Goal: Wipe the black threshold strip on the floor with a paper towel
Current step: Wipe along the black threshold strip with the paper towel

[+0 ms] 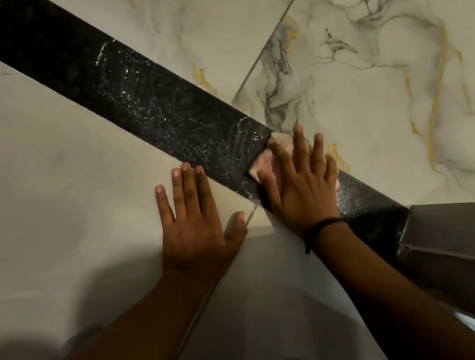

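Seen from the head camera: the right hand point(299, 182) lies flat, fingers spread, pressing a paper towel point(265, 164) onto the black threshold strip point(128, 85). The towel looks thin, soft and light, likely to bunch or tear, so broad palm pressure suits it better than a pinch. The left hand point(194, 217) rests open and empty on pale floor tile point(26, 169) beside the strip. Beyond the fingertips the strip runs clear; a door frame point(467, 224) closes it off near the right wrist.
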